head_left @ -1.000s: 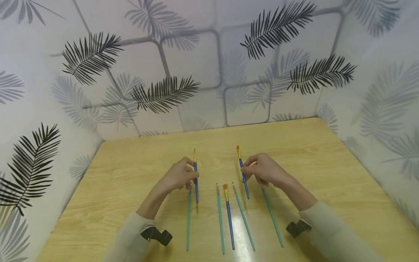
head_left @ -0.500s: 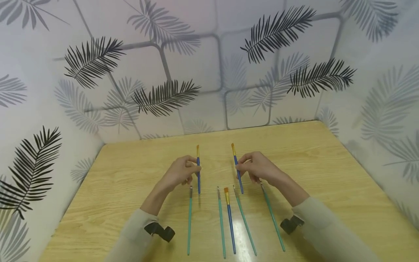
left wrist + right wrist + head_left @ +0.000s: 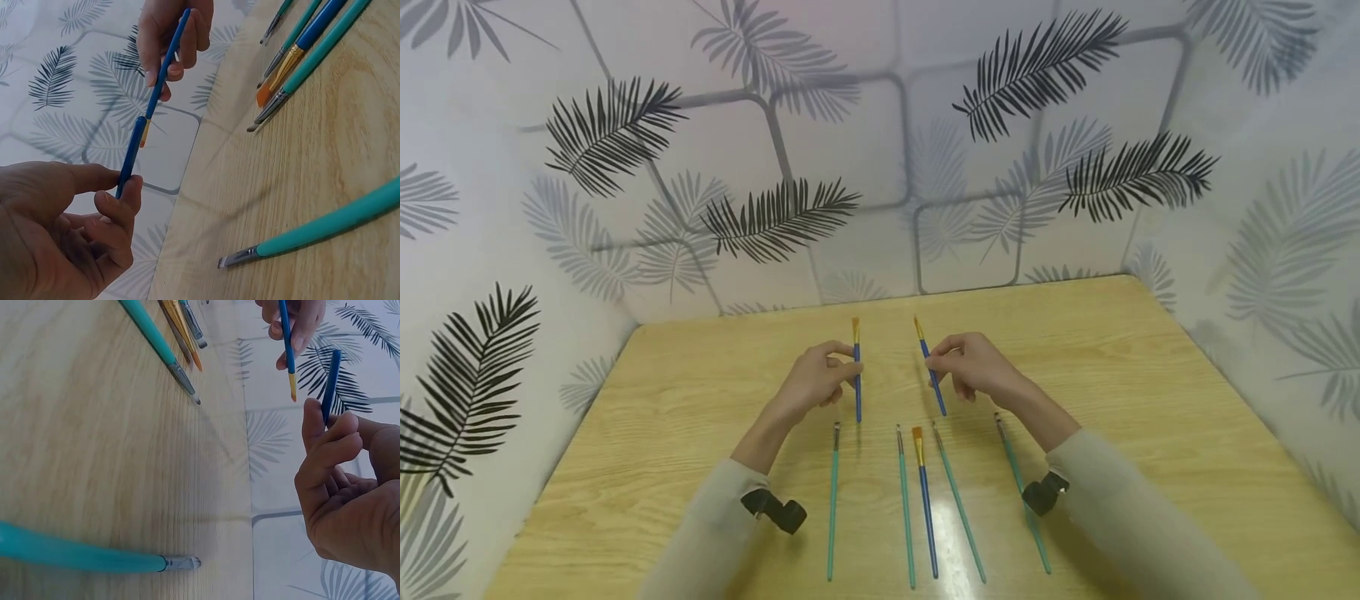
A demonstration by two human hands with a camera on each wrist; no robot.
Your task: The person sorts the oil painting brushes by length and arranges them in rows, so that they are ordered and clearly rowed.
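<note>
My left hand (image 3: 812, 377) pinches a blue paintbrush (image 3: 858, 393) between thumb and fingers, its gold ferrule and orange bristles pointing away from me. Another blue paintbrush (image 3: 935, 387), bristles also at the far end, is pinched in my right hand (image 3: 976, 367). Both brushes are held above the table, a gap between them; the right one leans with its tip to the left. In the left wrist view, the near end of the left-hand brush (image 3: 130, 156) points up from the fingertips. The right wrist view shows the right-hand brush (image 3: 332, 378) mostly end-on.
On the wooden table (image 3: 700, 400) lie several more brushes, roughly side by side, bristles away from me. A flat blue one (image 3: 927, 508) lies in the middle, with teal brushes (image 3: 832, 508) on both sides. A leaf-patterned wall (image 3: 880, 150) borders the table's back.
Both hands have moved farther from me with their brushes. The right hand has also come left and the left hand slightly right, so the brushes are closer together. The left brush has turned, showing wider bristles.
</note>
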